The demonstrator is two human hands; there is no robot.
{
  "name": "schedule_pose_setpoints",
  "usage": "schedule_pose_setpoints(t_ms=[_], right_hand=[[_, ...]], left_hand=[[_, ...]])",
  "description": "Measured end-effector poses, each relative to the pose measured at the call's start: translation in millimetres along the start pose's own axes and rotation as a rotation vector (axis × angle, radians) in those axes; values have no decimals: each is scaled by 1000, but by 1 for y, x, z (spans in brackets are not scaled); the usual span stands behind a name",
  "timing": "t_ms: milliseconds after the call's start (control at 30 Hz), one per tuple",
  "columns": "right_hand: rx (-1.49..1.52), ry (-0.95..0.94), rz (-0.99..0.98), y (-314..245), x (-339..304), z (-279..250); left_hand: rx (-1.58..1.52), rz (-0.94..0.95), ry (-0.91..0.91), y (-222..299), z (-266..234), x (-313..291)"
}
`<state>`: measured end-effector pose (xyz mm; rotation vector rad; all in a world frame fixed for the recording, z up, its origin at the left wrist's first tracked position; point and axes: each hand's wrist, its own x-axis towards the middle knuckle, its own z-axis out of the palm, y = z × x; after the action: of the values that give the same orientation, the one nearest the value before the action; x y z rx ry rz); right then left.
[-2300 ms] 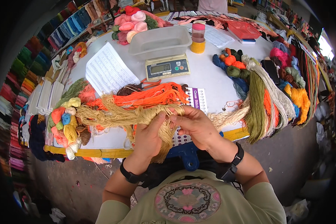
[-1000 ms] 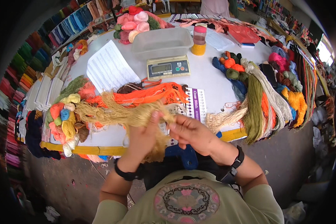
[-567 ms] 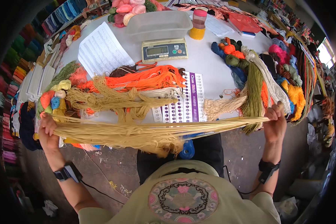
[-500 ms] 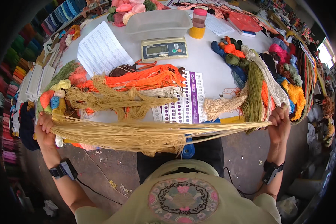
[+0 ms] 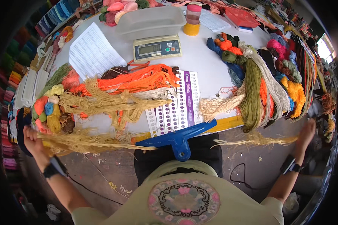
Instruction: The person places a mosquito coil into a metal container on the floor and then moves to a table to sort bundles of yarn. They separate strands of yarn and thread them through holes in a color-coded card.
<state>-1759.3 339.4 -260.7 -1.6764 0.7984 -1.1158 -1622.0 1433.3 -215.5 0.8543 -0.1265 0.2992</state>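
Observation:
My left hand (image 5: pixel 34 142), off the table's left front corner, is closed around a thick hank of tan thread (image 5: pixel 90 141) whose loose ends trail toward the middle. Out to the right, my right hand (image 5: pixel 306 132) grips a thinner tan strand (image 5: pixel 259 141), its frayed ends pointing left. A gap lies between the two bunches. In that gap, at the table's front edge, is a blue clip (image 5: pixel 180 138). Behind it lie white punched thread cards (image 5: pixel 189 99) with a purple band. More tan hanks (image 5: pixel 112 101) and bright orange skeins (image 5: pixel 142 78) rest on the table beyond my left hand.
A digital scale (image 5: pixel 157 48) stands beyond the skeins with a translucent tray (image 5: pixel 150 23). Nearby are a printed sheet (image 5: pixel 95 48), red-handled scissors or pliers (image 5: pixel 139 65) and a pink-lidded jar (image 5: pixel 192 17). Olive skeins (image 5: pixel 254 93) and other coloured ones hang over the right edge.
The tan threads stretched between my hands have come apart into two bunches. My right hand has moved right and down, my left slightly left and down. The blue clip is uncovered.

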Motion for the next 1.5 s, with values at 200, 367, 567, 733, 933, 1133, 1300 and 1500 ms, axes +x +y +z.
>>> schedule_pose_setpoints(t_ms=[200,367,567,733,933,1133,1300,1500], right_hand=[[68,-1096,32,-89,-203,195],[-42,-1424,-183,-77,-256,308],[-145,-1362,-406,-48,-267,334],[-147,-1432,-328,-55,-261,328],[-211,-1437,-306,-60,-262,329],[-144,-1326,-293,-51,-277,326],[-122,-1331,-342,-56,-270,324],[-80,-1533,-98,-69,-258,319]], left_hand=[[-480,-556,-13,-278,239,-39],[682,-866,-308,-403,328,-49],[1261,-569,-563,-453,327,-57],[1097,-652,-505,-443,334,-60],[807,-793,-459,-445,337,-56],[935,-783,-516,-451,336,-54],[1008,-615,-556,-450,333,-57],[808,-643,-275,-424,303,-39]])
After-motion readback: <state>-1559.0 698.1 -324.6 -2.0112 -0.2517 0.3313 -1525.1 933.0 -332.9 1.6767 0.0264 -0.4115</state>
